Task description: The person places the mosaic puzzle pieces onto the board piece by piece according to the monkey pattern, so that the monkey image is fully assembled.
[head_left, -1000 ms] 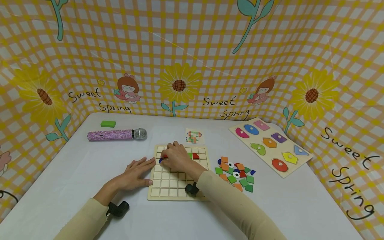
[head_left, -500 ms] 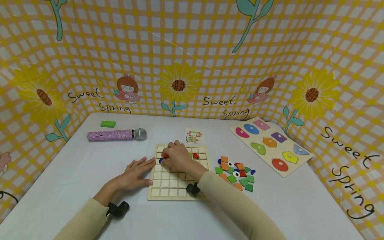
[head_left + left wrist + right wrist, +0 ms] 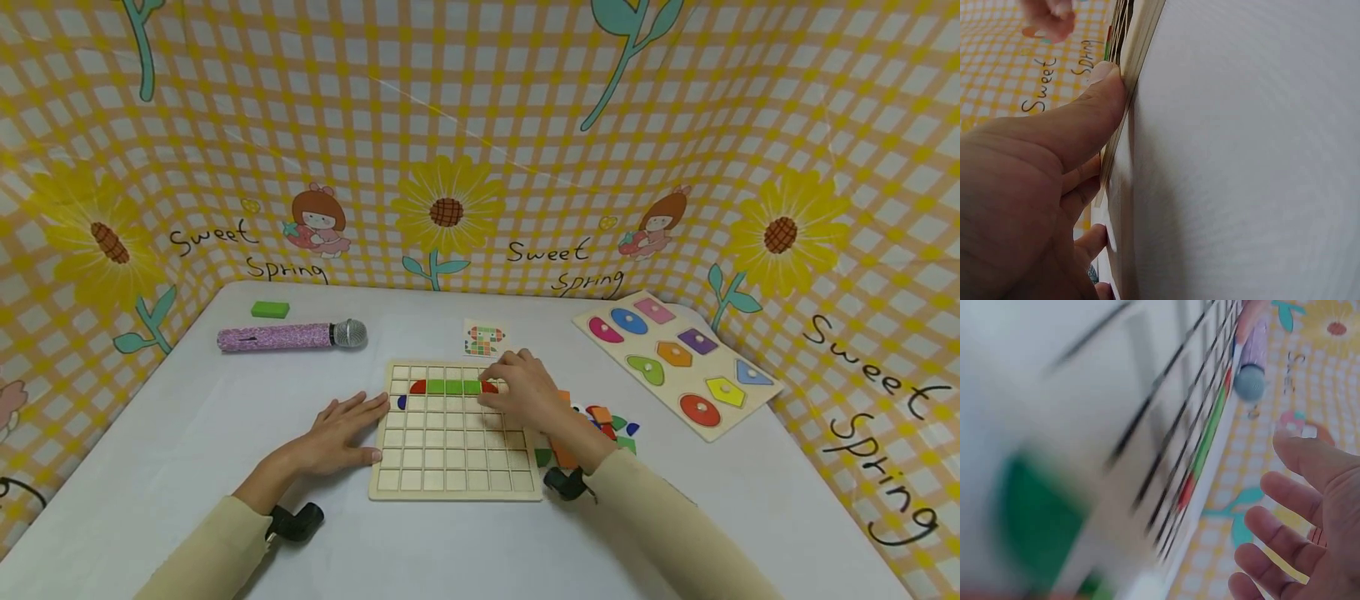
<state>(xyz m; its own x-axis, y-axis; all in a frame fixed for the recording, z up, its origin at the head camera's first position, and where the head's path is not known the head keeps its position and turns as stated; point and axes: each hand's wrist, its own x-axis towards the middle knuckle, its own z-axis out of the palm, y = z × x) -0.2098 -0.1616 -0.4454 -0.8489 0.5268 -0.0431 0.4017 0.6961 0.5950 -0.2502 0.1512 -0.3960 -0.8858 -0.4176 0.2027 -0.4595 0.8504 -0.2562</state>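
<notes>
A wooden grid board (image 3: 455,482) lies flat in the middle of the table. In its second row, a strip of green tiles (image 3: 453,387) runs between a red tile (image 3: 418,387) on the left and another red tile at the right, partly behind my fingers. One blue half-round tile (image 3: 402,402) sits lower, near the left side. My left hand (image 3: 337,437) rests along the board's left edge, fingers extended; the left wrist view has its thumb (image 3: 1100,103) against that edge. Over the upper right cells hovers my right hand (image 3: 525,392); the right wrist view shows its fingers (image 3: 1297,494) loosely spread, holding nothing.
Loose coloured tiles (image 3: 602,414) lie right of the board, partly behind my right forearm. A patterned picture card (image 3: 486,340) is beyond the board. A glittery microphone (image 3: 281,336) and a green block (image 3: 270,310) lie back left, a shape puzzle (image 3: 678,367) back right.
My right hand has moved from the board's upper left cells to its upper right, uncovering the left red tile and the green tiles. The left hand has stayed in place.
</notes>
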